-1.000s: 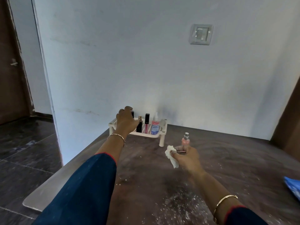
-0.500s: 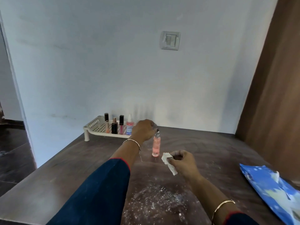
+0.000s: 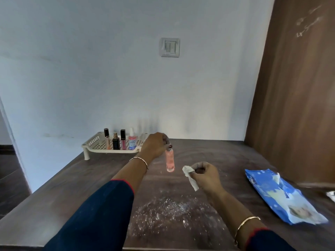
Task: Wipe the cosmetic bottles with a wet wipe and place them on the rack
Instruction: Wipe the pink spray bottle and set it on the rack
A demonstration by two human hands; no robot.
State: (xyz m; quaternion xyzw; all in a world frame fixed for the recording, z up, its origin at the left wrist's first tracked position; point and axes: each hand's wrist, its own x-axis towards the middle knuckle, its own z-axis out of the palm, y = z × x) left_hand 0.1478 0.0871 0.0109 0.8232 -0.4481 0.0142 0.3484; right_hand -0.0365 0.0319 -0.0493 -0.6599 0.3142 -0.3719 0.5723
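My left hand [image 3: 156,145] pinches the top of a slim pink spray bottle [image 3: 170,161], which hangs upright just above the dark table. My right hand [image 3: 205,175] holds a crumpled white wet wipe [image 3: 190,176] a short way to the right of the bottle, not touching it. A cream perforated rack [image 3: 94,144] stands at the table's back left against the wall. On it stand several small cosmetic bottles, among them a black perfume bottle [image 3: 115,141] and a pink-and-blue dropper bottle [image 3: 132,140].
A blue wet-wipe pack [image 3: 282,196] lies at the right of the table, a wipe poking from its opening. White powder [image 3: 163,212] is scattered on the wood near me. A wooden panel [image 3: 293,87] walls the right side; the table's left edge drops to the floor.
My left hand left the rack, came right and took the pink bottle by its top; the bottle is now lifted slightly. The view swung right, showing the wipe pack fully.
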